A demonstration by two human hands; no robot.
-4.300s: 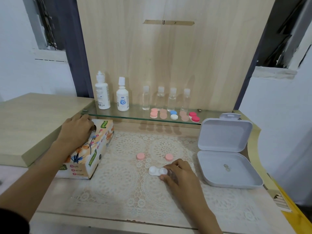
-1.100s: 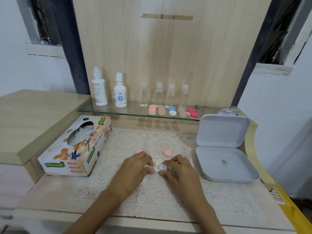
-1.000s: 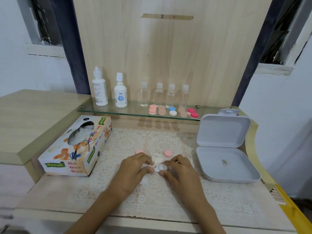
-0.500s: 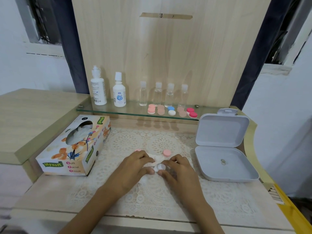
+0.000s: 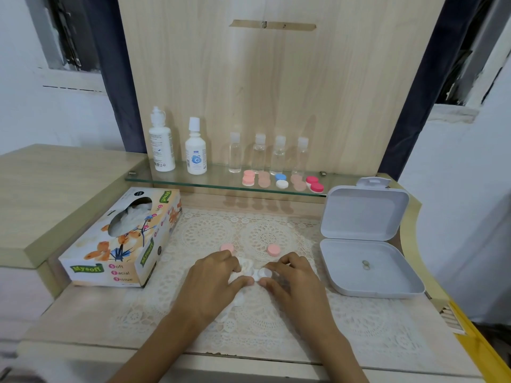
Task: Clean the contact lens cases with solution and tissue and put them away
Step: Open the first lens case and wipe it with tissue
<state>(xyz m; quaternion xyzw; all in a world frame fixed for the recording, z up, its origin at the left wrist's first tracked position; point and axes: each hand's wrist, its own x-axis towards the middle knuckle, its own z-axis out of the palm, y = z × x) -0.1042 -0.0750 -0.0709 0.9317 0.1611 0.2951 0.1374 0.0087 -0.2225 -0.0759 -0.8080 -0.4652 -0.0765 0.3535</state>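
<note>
Head view gives me both forearms reaching in from the near edge of the desk (image 5: 83,319) and meeting over the middle of the lace mat (image 5: 265,233). My left hand (image 5: 218,275) is palm down with its fingers curled, pinching a crumpled white tissue (image 5: 245,264) against the left half of the white lens case (image 5: 263,273). My right hand (image 5: 293,283), also palm down, pinches the right end of the case between thumb and forefinger, the other fingers bent beside it. The case lies on the mat between the two hands, its left half hidden by the tissue. Two pink caps (image 5: 273,250) lie on the mat just beyond the knuckles, apart from each other. The tissue box (image 5: 124,239) sits toward the desk's left edge, the open storage box (image 5: 367,272) toward its right edge. Along the back edge, a glass shelf (image 5: 215,181) carries two white solution bottles (image 5: 161,146) and spare lens cases (image 5: 281,181).
</note>
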